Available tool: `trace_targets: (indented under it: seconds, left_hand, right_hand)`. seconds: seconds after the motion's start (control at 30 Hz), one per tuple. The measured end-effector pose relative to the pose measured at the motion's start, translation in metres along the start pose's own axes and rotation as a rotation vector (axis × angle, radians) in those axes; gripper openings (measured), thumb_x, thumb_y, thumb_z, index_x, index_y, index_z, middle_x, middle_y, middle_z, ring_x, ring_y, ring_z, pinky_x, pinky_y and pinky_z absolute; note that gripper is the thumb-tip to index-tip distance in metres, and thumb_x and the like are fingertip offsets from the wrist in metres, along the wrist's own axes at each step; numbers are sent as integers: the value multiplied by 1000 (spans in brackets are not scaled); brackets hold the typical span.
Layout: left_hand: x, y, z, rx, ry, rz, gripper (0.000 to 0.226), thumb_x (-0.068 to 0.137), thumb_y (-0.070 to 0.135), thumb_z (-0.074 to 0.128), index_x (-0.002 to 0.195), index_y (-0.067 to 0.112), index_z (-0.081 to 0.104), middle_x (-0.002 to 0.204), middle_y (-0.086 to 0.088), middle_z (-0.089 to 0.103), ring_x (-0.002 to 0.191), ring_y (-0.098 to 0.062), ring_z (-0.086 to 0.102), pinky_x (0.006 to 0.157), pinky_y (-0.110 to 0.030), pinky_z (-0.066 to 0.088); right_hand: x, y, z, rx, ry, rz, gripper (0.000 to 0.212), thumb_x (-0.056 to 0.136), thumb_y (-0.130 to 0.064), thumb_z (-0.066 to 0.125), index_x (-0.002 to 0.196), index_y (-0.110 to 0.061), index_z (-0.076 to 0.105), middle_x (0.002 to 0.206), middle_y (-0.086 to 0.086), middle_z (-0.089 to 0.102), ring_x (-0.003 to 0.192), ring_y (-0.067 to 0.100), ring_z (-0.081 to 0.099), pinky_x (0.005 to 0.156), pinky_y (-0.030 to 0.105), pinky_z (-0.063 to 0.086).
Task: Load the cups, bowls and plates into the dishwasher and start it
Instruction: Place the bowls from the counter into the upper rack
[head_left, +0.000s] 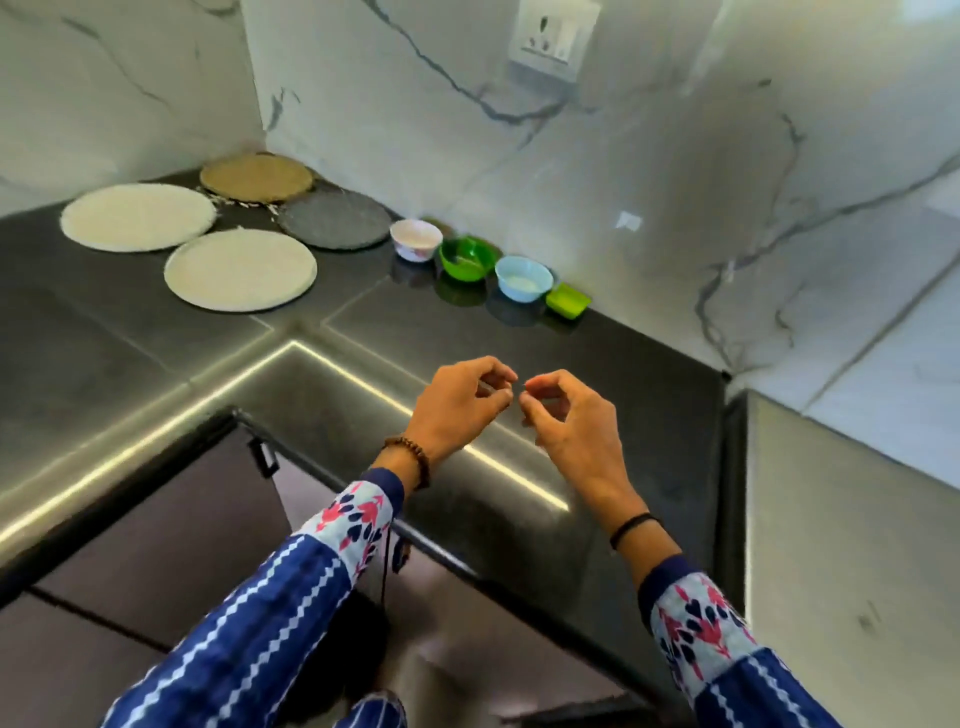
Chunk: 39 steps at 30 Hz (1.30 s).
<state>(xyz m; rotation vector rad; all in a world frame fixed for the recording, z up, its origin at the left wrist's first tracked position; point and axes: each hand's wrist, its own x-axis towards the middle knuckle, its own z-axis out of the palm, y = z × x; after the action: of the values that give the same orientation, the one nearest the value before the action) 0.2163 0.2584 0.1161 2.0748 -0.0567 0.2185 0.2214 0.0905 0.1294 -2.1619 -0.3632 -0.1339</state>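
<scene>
Above the tabletop (156, 332), hovering with left hand (457, 400) and right hand (571, 423) loosely curled, empty, seemingly ready to fetch plates (240, 270) and bowls (523, 278).

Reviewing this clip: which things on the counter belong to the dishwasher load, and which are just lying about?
Job:
white plate, tan plate, grey plate, cream plate, white bowl, green bowl, blue bowl, probably the green square dish.

Just there:
wall socket, cabinet handle.

White marble-veined walls (649, 171) meet a glossy black countertop (156, 332).
</scene>
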Motion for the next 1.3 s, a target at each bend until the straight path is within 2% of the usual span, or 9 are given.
trace_targets:
  seconds: [0.1, 0.27, 0.57, 0.67, 0.8, 0.93, 1.07, 1.2, 1.3]
  left_hand:
    - [50, -20, -12, -15, -8, -38, 18, 88, 21, 65, 106, 22, 69, 94, 9, 71, 85, -4, 67, 81, -32, 57]
    - [121, -51, -19, -61, -80, -66, 17, 87, 23, 65, 103, 25, 69, 95, 11, 71, 88, -5, 67, 84, -37, 57]
    - [220, -83, 14, -127, -225, -84, 19, 86, 18, 66, 104, 19, 70, 101, 2, 73, 96, -10, 67, 93, -36, 53]
    - [243, -89, 33, -151, -278, -129, 29, 87, 18, 67, 116, 15, 66, 114, -1, 70, 107, -13, 64, 98, -33, 50]
    - [261, -99, 62, -152, -348, -197, 55, 87, 26, 68, 139, 18, 51, 137, -6, 55, 127, -20, 52, 109, -35, 40]
    - [276, -107, 86, -191, -337, -206, 65, 89, 26, 66, 148, 20, 40, 142, -10, 43, 132, -23, 44, 113, -36, 35]
    - [289, -109, 100, -254, -299, -189, 63, 90, 20, 64, 148, 20, 39, 140, -8, 43, 133, -21, 41, 112, -40, 38]
    - [297, -110, 108, -276, -259, -207, 61, 90, 22, 63, 147, 26, 42, 137, -5, 44, 127, -22, 48, 109, -40, 41]
    - [297, -112, 110, -267, -249, -203, 59, 89, 26, 63, 144, 30, 45, 136, -2, 46, 125, -19, 50, 108, -37, 42]
  right_hand:
    - [51, 3, 17, -21, 2, 24, 10, 94, -18, 68, 104, -18, 69, 93, -5, 72, 81, 2, 69, 74, 18, 57]
    - [117, 20, 38, -35, 27, 138, 8, 93, -20, 68, 100, -23, 69, 89, -6, 73, 78, 8, 72, 70, 28, 61]
    - [195, 57, 43, -49, 122, 337, 9, 93, -19, 69, 102, -21, 69, 92, -3, 73, 75, 8, 73, 70, 29, 62]
    - [215, 78, 37, -79, 156, 417, 10, 92, -23, 70, 102, -24, 69, 94, -5, 72, 84, 10, 72, 79, 36, 62]
    - [238, 111, 32, -61, 256, 601, 18, 91, -30, 70, 106, -21, 67, 98, -2, 71, 94, 16, 69, 92, 40, 56]
    - [258, 144, 32, 48, 395, 764, 34, 91, -42, 68, 112, -16, 63, 101, 2, 71, 99, 23, 68, 97, 44, 54]
    - [276, 160, 32, 197, 459, 778, 23, 95, -41, 65, 101, -19, 67, 96, 3, 73, 90, 18, 71, 95, 40, 56]
    - [294, 164, 33, 183, 434, 774, 33, 94, -35, 67, 117, -12, 69, 97, 4, 72, 88, 16, 69, 86, 34, 58]
    - [298, 166, 35, 146, 436, 790, 33, 93, -28, 69, 121, -11, 70, 94, 4, 71, 82, 14, 67, 79, 30, 58]
